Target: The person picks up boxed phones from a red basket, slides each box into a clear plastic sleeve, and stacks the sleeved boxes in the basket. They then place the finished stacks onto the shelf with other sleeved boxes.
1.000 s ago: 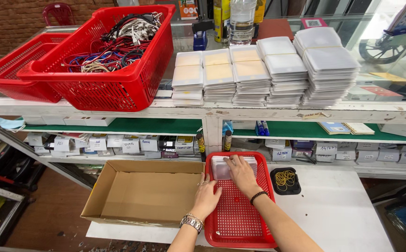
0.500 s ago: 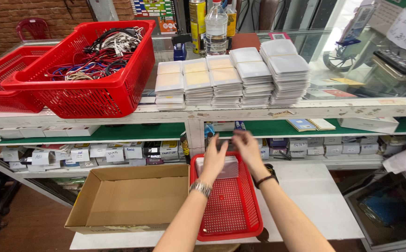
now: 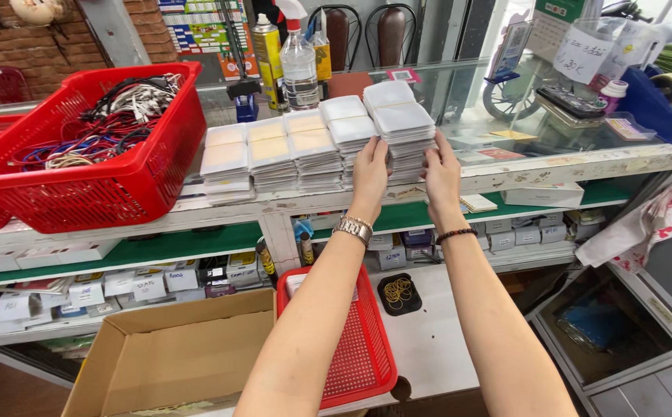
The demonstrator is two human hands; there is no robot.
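Both hands are raised to the upper shelf (image 3: 506, 174), at its front edge. The left hand (image 3: 370, 171), with a metal watch (image 3: 353, 228) on the wrist, lies with flat fingers against the left side of the rightmost stack of white packets (image 3: 402, 127). The right hand (image 3: 442, 174), with a dark bead bracelet (image 3: 455, 232) on the wrist, presses with its fingers on the right side of the same stack. So the stack is held between the two hands – neither hand is closed around it, the fingers are mostly straight and only lightly bent. The stack still stands on the shelf, near the middle of its front edge.

To the left of it, four more stacks of similar packets (image 3: 274, 154) stand in a row, touching each other. Farther left on the same shelf is a red basket (image 3: 112, 185) full of cables (image 3: 100, 127). Behind the stacks stand a clear spray bottle (image 3: 300, 66) and a yellow spray can (image 3: 268, 50).

Below, on the white desk (image 3: 436, 340), a flat red tray (image 3: 355, 363) lies under the left forearm – beside it, at the left edge, is an open cardboard box (image 3: 174, 363), and on the right a small black dish with rubber bands (image 3: 398, 293).
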